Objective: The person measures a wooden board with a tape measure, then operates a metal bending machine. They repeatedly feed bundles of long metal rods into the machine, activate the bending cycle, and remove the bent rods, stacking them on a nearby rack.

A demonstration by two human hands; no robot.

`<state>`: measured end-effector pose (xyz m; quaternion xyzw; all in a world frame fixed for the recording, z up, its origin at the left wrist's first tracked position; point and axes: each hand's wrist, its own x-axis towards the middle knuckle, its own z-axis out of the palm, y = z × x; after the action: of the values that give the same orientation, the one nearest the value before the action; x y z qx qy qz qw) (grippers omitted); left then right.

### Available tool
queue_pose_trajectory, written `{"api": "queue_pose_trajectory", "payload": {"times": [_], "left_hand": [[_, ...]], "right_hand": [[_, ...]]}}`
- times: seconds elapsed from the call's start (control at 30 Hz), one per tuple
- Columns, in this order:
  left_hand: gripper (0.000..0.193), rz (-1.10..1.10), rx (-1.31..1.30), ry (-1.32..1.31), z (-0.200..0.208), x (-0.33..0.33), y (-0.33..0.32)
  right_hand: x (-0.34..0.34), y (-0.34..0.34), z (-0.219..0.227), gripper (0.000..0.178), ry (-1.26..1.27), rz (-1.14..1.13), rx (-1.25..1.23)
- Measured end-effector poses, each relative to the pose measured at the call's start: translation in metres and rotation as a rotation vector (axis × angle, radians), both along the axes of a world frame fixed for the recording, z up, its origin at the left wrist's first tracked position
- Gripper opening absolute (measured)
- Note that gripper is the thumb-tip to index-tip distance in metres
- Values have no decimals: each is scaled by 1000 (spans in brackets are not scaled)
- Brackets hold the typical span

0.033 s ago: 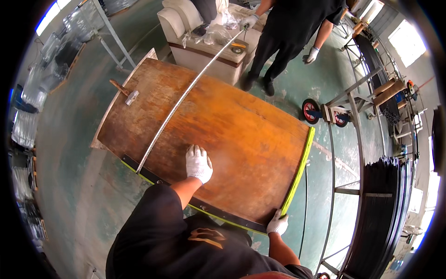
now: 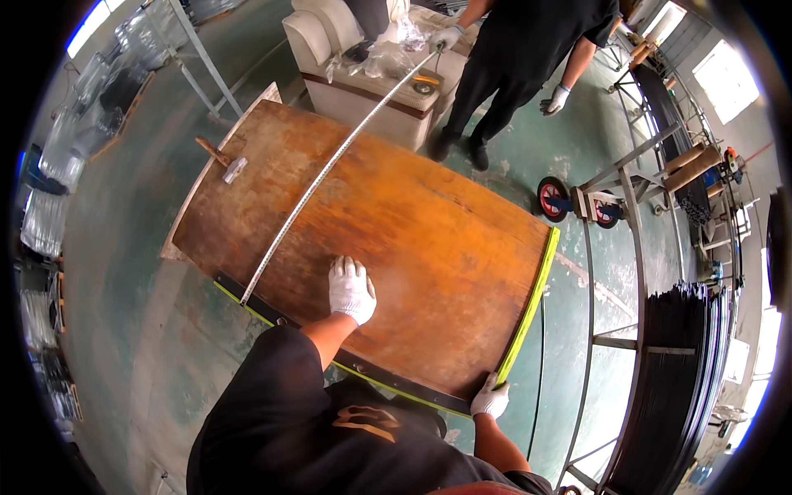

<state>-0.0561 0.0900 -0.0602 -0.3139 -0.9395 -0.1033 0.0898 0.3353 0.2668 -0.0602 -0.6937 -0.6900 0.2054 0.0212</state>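
Note:
My left hand (image 2: 351, 290), in a white glove, rests palm down on the worn wooden tabletop (image 2: 412, 247), fingers stretched forward, holding nothing. At the near right corner my gloved right hand (image 2: 491, 398) is closed around the lower end of a yellow-green strip (image 2: 530, 305) that runs along the right edge. A pale measuring tape (image 2: 309, 194) stretches across the top from the dark near edge to a co-worker's gloved hand (image 2: 446, 38). A hammer (image 2: 234, 170) with a wooden handle lies near the left end.
Beyond the tabletop stands a beige upholstered seat (image 2: 363, 103) with clear plastic on it. The co-worker (image 2: 528, 58), in black, stands beside it. Metal racks hold long dark bars (image 2: 672, 371) on the right, near a wheeled cart (image 2: 582, 202). Plastic-wrapped bundles (image 2: 49, 219) line the left.

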Motion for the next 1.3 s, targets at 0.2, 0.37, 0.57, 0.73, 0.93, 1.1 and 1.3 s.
{"api": "queue_pose_trajectory", "payload": {"times": [0.2, 0.37, 0.57, 0.73, 0.93, 1.1, 1.3], "left_hand": [[43, 12, -32, 13, -2, 2, -1], [41, 10, -54, 28, 3, 3, 2], [39, 11, -36, 55, -1, 3, 1], [39, 4, -19, 60, -5, 2, 2], [39, 13, -6, 76, -6, 5, -1], [40, 3, -41, 56, -10, 3, 3], [43, 57, -99, 29, 1, 7, 0]], "right_hand": [[2, 1, 1, 55, 13, 11, 5], [2, 1, 4, 56, 47, 1, -18], [6, 2, -1, 57, 40, 12, 1], [4, 2, 2, 59, 49, 13, 17], [5, 2, 0, 57, 67, 2, -7], [9, 0, -3, 58, 29, -5, 29], [4, 5, 6, 54, 20, 9, 21]]}}
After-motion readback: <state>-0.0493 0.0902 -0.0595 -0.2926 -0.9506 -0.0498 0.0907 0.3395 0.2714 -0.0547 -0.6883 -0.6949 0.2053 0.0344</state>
